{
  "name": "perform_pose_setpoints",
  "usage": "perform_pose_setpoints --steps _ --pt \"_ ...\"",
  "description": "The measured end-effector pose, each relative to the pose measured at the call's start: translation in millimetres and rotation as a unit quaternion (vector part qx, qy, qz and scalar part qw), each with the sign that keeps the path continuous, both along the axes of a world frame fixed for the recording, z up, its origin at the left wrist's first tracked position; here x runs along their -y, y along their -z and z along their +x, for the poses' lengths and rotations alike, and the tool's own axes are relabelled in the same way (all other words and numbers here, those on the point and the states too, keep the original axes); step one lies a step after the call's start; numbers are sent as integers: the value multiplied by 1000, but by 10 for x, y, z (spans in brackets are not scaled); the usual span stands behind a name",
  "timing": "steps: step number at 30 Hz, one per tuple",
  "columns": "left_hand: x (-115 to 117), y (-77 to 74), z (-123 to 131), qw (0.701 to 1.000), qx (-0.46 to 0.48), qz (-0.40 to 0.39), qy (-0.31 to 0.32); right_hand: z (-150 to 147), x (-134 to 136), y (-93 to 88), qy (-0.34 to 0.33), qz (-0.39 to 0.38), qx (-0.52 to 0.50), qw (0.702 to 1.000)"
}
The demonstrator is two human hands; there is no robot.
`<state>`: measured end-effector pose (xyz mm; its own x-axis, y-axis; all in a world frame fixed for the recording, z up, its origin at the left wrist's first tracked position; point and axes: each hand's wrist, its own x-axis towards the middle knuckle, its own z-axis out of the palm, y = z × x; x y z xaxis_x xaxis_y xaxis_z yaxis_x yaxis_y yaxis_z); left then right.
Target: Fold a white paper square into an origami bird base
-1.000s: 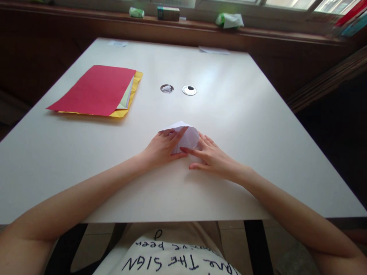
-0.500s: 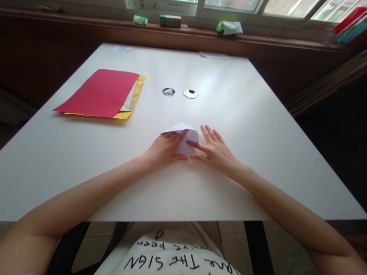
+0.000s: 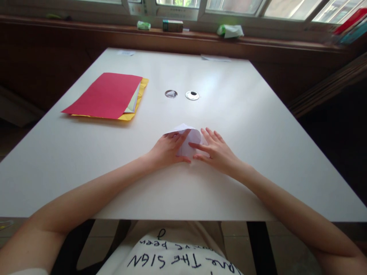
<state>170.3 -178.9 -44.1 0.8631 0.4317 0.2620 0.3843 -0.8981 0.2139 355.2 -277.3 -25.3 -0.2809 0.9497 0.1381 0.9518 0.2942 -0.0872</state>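
Observation:
A small folded sheet of white paper (image 3: 195, 136) lies on the white table (image 3: 252, 126) in front of me, with a pointed top edge and a curved flap on the right. My left hand (image 3: 172, 149) rests on its left part, fingers stretched over the paper and thumb pointing right along its lower edge. My right hand (image 3: 215, 149) is at the paper's right side. Its index finger reaches onto the paper, while the other fingers are spread over the table. The left hand covers part of the paper.
A red sheet (image 3: 106, 95) lies on a yellow folder (image 3: 140, 95) with papers at the left. Two round grommets, a left one (image 3: 171, 94) and a right one (image 3: 192, 95), sit in the tabletop. Beyond, a windowsill (image 3: 200, 35) holds a small box (image 3: 172, 26) and a tissue pack (image 3: 231, 31).
The view has shifted slightly, so everything sits a little lower and further right. Both hands keep nearly the same pose on the paper.

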Motion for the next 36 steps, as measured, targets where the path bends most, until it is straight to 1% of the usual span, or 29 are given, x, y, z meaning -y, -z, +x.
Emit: perform_pose_setpoints --steps 3,6,7,9,10,13,14,17,18,21,25,29,32,33,36 --pt "-9 -3 -8 1000 -2 0 2 -20 11 -14 -35 -20 -8 999" --pt "-9 -1 -13 1000 2 2 6 -47 26 -38 -4 -10 -13 1000" --pt "-7 0 -14 1000 4 3 6 -52 30 -45 -12 -16 -16 1000" --pt "-5 4 -13 1000 5 4 4 -53 35 -55 -49 -49 -26 997" --pt "-4 7 -12 1000 5 4 3 -50 38 -58 -52 -59 -28 997" --pt "-2 14 -8 1000 6 5 0 -48 49 -58 22 -24 -22 999" --pt "-1 16 -7 1000 6 5 -1 -55 55 -58 26 -23 -24 999" --pt "5 21 -5 1000 7 7 -7 -91 73 -59 -14 -53 -36 998" --pt "6 23 -5 1000 7 8 -7 -101 76 -59 -12 -51 -35 998" --pt "8 29 -5 1000 8 9 -7 -104 79 -57 23 -22 -28 999" --pt "2 32 -3 1000 8 10 -8 -74 80 -67 -5 -53 -37 998" --pt "-1 28 2 1000 7 7 -8 -63 83 -90 27 -44 -32 998" --pt "3 27 4 1000 7 5 -12 -72 81 -98 -22 -66 -34 997" --pt "5 28 4 1000 7 4 -12 -74 79 -98 -22 -68 -36 997" --pt "12 26 1 1000 7 -1 -10 -74 71 -97 15 -57 -40 997"
